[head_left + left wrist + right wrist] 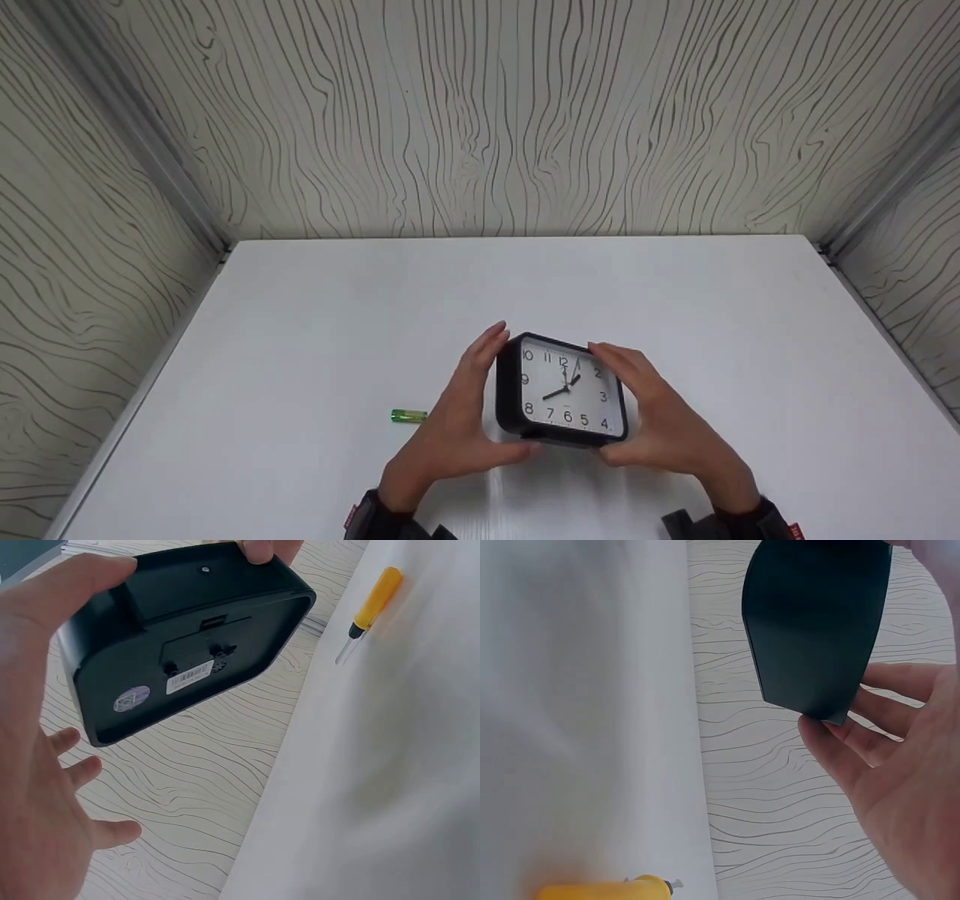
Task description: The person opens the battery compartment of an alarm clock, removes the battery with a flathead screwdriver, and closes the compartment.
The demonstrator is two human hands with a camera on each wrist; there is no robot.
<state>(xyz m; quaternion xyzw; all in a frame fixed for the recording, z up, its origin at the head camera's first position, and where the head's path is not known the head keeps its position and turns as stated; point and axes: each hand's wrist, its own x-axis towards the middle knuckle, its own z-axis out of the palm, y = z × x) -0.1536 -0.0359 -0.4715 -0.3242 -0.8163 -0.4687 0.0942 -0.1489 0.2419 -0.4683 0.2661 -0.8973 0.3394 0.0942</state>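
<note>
A black rectangular alarm clock (574, 390) with a white dial is held up between both hands, its face tilted toward the head camera. My left hand (461, 416) grips its left end, thumb at the bottom edge and fingers at the upper left corner. On the other end, my right hand (660, 416) holds it with the thumb below and fingers on the top right corner. The left wrist view shows the clock's back (195, 667), with small knobs, a barcode label (190, 677) and a round purple sticker (132, 699). A plain dark side (817, 630) faces the right wrist camera.
A green battery (409, 415) lies on the white table (300, 322), just left of my left hand. The wrist views show a yellow-handled screwdriver (379, 596) on the tabletop. Wood-grain panels (480, 120) enclose the back and sides.
</note>
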